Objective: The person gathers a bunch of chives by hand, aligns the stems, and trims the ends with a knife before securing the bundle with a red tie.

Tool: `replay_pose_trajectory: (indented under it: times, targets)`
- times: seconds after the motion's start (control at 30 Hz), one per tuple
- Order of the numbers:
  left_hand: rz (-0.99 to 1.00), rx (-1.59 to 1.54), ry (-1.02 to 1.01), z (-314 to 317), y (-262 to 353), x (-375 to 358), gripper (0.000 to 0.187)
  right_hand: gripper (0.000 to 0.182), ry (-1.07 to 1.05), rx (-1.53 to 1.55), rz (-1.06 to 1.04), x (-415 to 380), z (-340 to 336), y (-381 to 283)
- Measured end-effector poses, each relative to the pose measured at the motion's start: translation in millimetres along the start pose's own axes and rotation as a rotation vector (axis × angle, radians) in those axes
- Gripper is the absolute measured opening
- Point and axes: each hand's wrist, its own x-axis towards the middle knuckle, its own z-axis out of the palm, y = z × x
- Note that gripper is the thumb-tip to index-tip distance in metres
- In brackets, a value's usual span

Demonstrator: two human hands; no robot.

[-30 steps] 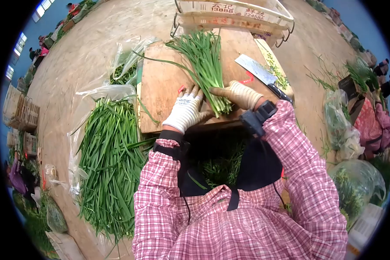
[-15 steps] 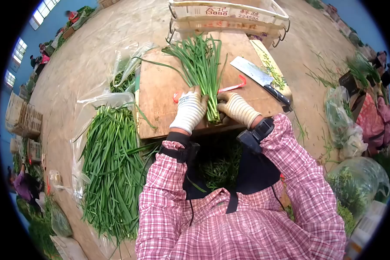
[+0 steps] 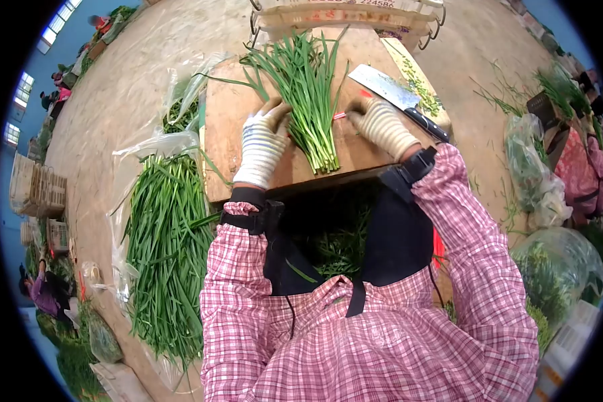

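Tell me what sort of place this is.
Probably a produce sorting hall or wholesale market floor. A bundle of chives lies on a wooden board beside a cleaver, a large chive pile lies on plastic sheeting, and other workers sit nearby among crates.

Crate: upper part cut off by top edge; printed lettering only partly legible.
Red band: mostly hidden under right hand and chive bunch.
Cleaver: handle end partly covered by right wrist.
Bench: near edge hidden behind sleeves.
Distant people: too small to make out.
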Motion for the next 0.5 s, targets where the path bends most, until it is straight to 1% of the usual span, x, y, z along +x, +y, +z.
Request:
replay_pose_trajectory:
  times: [0.03, 0.07, 0.1, 0.13, 0.2, 0.27, 0.33, 0.4, 0.43, 0.47, 0.5]
  targets:
    - [0.103, -0.046, -0.034, 3.9, 3.8, 4.3, 0.025, 0.023, -0.157, 0.128, 0.084, -9.1, -1.7, -2.9]
    - [0.099, -0.048, -0.034, 10.0, 7.8, 5.7, 0.025, 0.025, -0.315, 0.256, 0.167, -20.1, -11.2, -23.6]
    - [0.184, 0.049, -0.134, 17.5, 10.3, 6.6, 0.028, 0.028, -0.472, 0.484, 0.377, -25.1, -10.9, -33.8]
    - [0.269, 0.148, -0.235, 22.7, 11.9, 9.3, 0.032, 0.028, -0.469, 0.535, 0.354, -30.5, -2.0, -31.6]
    - [0.269, 0.179, -0.425, 37.2, 7.0, 3.8, 0.041, 0.023, -0.503, 0.565, 0.368, -34.2, 1.2, -36.2]
    - [0.278, 0.095, -0.383, 47.3, 8.5, -2.3, 0.041, 0.021, -0.524, 0.522, 0.366, -36.3, -0.9, -40.8]
    - [0.295, 0.098, -0.395, 48.0, 4.1, -3.0, 0.042, 0.019, -0.547, 0.478, 0.367, -37.8, -9.6, -44.4]
    - [0.308, 0.099, -0.405, 47.8, 4.7, -3.5, 0.044, 0.017, -0.601, 0.172, 0.136, -39.4, -24.9, -47.9]
    - [0.308, 0.115, -0.404, 49.0, 5.8, -3.1, 0.044, 0.016, -0.609, 0.186, 0.222, -39.7, -29.2, -52.3]
    - [0.307, 0.132, -0.404, 49.5, 6.1, -2.9, 0.044, 0.016, -0.612, 0.184, 0.22, -40.8, -19.9, -46.2]
    - [0.3, 0.113, -0.399, 51.1, 5.1, -3.0, 0.045, 0.015, -0.329, 0.152, -0.065, -42.5, -5.4, -38.4]
